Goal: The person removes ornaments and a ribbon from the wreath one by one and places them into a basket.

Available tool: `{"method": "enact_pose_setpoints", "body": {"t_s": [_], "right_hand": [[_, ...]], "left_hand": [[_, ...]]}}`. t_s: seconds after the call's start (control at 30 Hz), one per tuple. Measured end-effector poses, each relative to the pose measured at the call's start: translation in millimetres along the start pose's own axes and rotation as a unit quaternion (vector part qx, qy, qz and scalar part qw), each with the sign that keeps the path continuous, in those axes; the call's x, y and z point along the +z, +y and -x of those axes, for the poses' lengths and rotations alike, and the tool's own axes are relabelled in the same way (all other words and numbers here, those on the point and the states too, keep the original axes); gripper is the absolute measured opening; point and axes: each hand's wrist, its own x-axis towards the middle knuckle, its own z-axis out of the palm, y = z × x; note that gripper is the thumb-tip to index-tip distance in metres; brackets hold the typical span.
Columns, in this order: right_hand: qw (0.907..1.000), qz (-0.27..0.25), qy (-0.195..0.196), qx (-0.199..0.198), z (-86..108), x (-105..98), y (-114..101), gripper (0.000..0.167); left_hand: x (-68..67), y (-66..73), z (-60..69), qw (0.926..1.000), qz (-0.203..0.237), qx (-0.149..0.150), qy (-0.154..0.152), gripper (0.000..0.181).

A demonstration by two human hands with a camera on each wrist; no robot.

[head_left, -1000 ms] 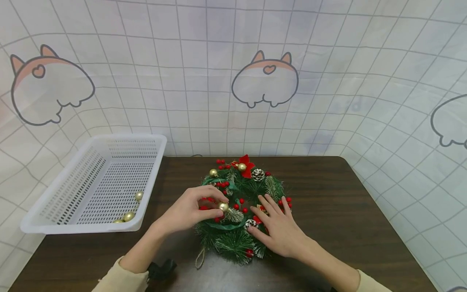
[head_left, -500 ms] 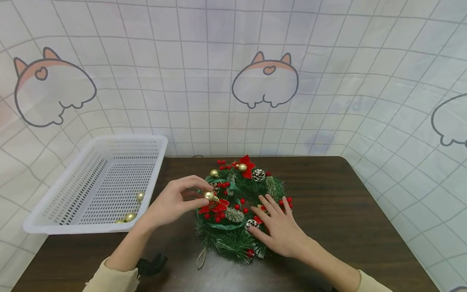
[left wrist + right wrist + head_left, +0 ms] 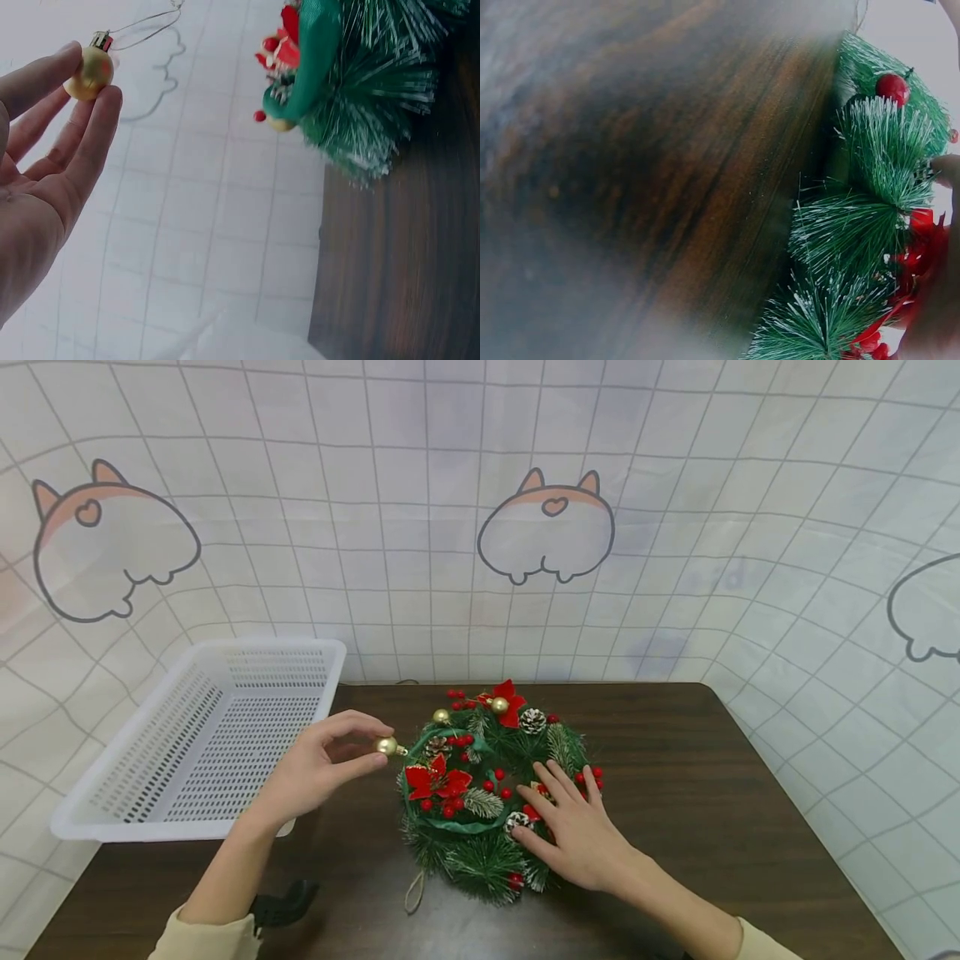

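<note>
A gold bauble point(image 3: 387, 746) is pinched between the thumb and fingertips of my left hand point(image 3: 318, 768), held up to the left of the wreath. In the left wrist view, a thin loop of string trails from the cap of this bauble point(image 3: 91, 73). The green wreath point(image 3: 480, 852) lies on the table, bearing red poinsettias, red berries, pinecones, a green ribbon and gold baubles near its top. My right hand point(image 3: 581, 835) rests on the wreath's right side with fingers spread, partly covering a red flower there. Only part of that hand shows in the right wrist view.
A white perforated basket point(image 3: 187, 647) stands at the left of the dark wooden table point(image 3: 675, 760); my left hand and forearm hide its near right corner. A twine loop point(image 3: 414, 893) sticks out from the wreath's lower left. A grid-patterned curtain point(image 3: 420, 568) hangs behind the table.
My left hand has moved left and slightly up, away from the wreath, carrying the gold bauble and uncovering the left poinsettia. My right hand has stayed in place on the wreath.
</note>
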Motion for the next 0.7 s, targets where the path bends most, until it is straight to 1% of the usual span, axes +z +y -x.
{"method": "enact_pose_setpoints", "body": {"t_s": [0.17, 0.33, 0.53, 0.7], "right_hand": [[1.0000, 0.000, -0.001, -0.001, 0.4, -1, -1, 0.067], [1.0000, -0.001, -0.001, 0.000, 0.3, 0, 0, 0.068], [1.0000, 0.001, 0.000, -0.001, -0.1, 0, 0, 0.068], [1.0000, 0.000, 0.000, -0.002, -0.1, 0, 0, 0.067]], "left_hand": [[-11.6, -1.3, 6.0, 0.9993, -0.019, -0.010, 0.031, 0.032], [-23.2, -3.4, 12.5, 0.9981, -0.031, -0.022, 0.050, 0.032], [-35.9, -5.7, 19.3, 0.9953, -0.030, -0.042, 0.082, 0.033], [-45.7, -8.4, 25.3, 0.9930, -0.025, -0.052, 0.103, 0.034]]}}
